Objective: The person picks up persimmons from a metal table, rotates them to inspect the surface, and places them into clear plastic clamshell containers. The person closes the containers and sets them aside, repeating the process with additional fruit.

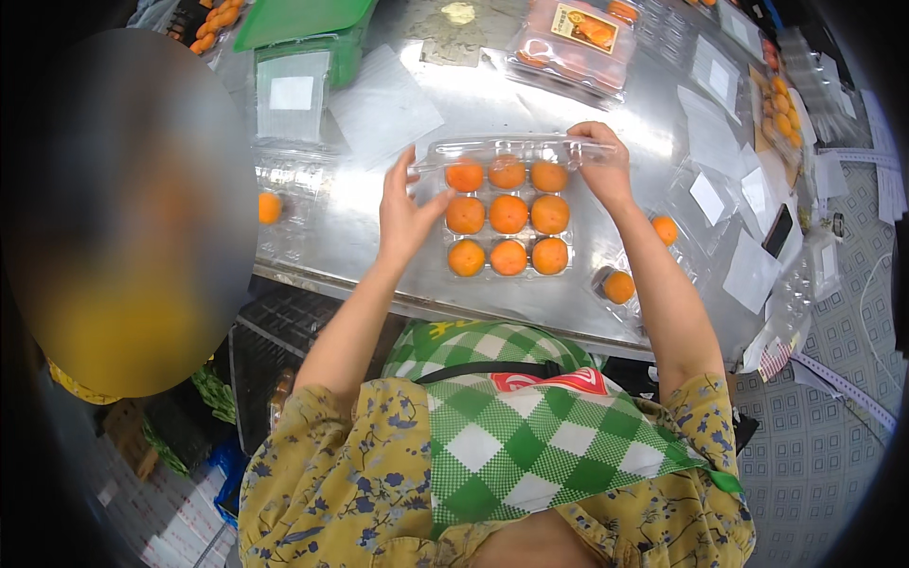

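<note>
A clear plastic clamshell tray (508, 268) holding nine oranges (508, 214) in three rows is set on the metal worktop (379, 237), between the two hands. The left hand (405, 213) is laid against the tray's left side, fingers spread and released, grasping nothing that can be made out. The right hand (602, 161) is pinched on the far right corner of the hinged clear lid (511, 149), which is raised along the tray's far edge. The step in hand is judged to be the closing of the lid over the fruit; for that, the lid would need to be drawn toward the body and pressed down evenly so that its rim meets the tray's rim, with the left grip kept steady against sliding.

Just right of the right forearm, two loose oranges (618, 286) are seated in another clear tray (682, 246). Beyond the right grip a packed, labelled tray (573, 43) is seen; beyond the left grip empty clear trays (289, 104) and a green crate (312, 28) are stacked. The worktop's near edge (417, 305) runs close below the tray, so little room is left on the body side; open metal lies just beyond the lid
</note>
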`<action>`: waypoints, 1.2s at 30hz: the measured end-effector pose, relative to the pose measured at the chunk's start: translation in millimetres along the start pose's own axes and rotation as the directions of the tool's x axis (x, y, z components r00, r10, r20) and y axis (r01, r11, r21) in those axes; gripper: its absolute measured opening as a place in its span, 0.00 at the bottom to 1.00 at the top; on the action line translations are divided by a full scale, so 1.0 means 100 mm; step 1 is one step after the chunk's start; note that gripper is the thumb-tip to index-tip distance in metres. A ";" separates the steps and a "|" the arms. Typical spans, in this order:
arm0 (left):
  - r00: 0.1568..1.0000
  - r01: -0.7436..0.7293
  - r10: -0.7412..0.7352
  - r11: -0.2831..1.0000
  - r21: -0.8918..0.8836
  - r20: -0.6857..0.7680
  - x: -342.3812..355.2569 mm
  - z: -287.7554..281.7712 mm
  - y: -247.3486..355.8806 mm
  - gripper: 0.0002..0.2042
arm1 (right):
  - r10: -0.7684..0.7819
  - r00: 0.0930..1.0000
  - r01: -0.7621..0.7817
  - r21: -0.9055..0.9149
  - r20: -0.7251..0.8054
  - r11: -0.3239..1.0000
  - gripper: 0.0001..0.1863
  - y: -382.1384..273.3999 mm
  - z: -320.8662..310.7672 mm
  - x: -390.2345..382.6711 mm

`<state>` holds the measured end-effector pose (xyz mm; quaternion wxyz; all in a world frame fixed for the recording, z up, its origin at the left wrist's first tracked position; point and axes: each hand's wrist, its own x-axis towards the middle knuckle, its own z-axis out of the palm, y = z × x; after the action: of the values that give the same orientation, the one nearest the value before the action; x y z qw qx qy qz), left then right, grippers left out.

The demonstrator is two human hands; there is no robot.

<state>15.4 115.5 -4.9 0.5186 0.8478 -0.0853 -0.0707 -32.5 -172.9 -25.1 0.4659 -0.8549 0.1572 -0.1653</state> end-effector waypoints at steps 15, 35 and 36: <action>0.989 -0.142 0.146 0.985 0.099 -0.036 0.93 0.25 0.12 0.19 | 0.036 0.999 -0.039 0.064 0.037 0.997 0.15 -0.07 -0.15 0.14; 0.883 -0.468 0.369 0.754 0.460 0.291 0.26 0.35 0.03 0.19 | 0.212 0.977 -0.212 -0.076 -0.008 0.974 0.14 0.02 0.04 0.53; 0.876 -0.480 0.380 0.750 0.455 0.296 0.27 0.35 0.03 0.19 | 0.206 0.979 -0.206 -0.074 -0.010 0.976 0.14 0.01 0.04 0.54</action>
<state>34.3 77.4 -19.0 0.2646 0.9016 -0.3423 -0.0020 17.1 -193.1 -20.3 0.4482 -0.8507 0.2512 -0.1110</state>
